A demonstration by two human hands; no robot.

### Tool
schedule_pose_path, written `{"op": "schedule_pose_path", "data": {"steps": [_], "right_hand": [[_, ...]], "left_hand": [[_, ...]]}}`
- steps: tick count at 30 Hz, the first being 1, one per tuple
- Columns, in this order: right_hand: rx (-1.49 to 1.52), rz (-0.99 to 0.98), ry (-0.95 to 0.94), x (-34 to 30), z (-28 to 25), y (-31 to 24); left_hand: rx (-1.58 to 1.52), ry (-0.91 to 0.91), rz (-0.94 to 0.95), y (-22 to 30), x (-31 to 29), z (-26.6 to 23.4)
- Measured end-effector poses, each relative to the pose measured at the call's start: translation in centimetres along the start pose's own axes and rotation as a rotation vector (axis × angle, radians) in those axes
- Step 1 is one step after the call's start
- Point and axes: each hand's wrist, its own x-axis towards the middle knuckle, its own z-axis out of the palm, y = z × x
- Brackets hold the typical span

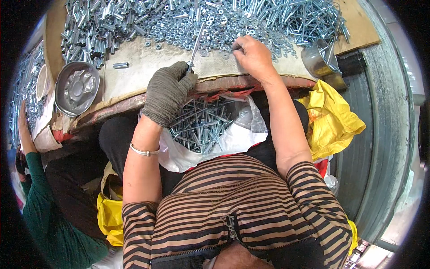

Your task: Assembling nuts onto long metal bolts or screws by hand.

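Near the washers (212, 38), the left hand (166, 93) grips a bolt (196, 46); at their edge, the right hand (254, 56) is curled, and whether it holds something I cannot tell.

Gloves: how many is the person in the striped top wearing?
1: a grey glove on the left hand, which holds a bolt. The right hand is bare, so none is hidden.

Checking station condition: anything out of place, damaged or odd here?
One metal sleeve lies alone, apart from the sleeve pile. The table's front edge looks ragged and worn. Also uneven: the left hand is gloved, the right hand bare.
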Motion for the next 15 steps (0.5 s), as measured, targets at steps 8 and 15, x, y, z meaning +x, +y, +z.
{"op": "schedule_pose_path", "data": {"steps": [8,15], "right_hand": [[0.014,0.004,0.085,-0.2,0.8,-1.1],[0.083,-0.003,0.158,-0.1,-0.1,-0.7]], "left_hand": [[0.071,0.024,0.039,-0.1,-0.1,0.5],[0.151,0.024,0.051,0.1,-0.1,0.5]]}}
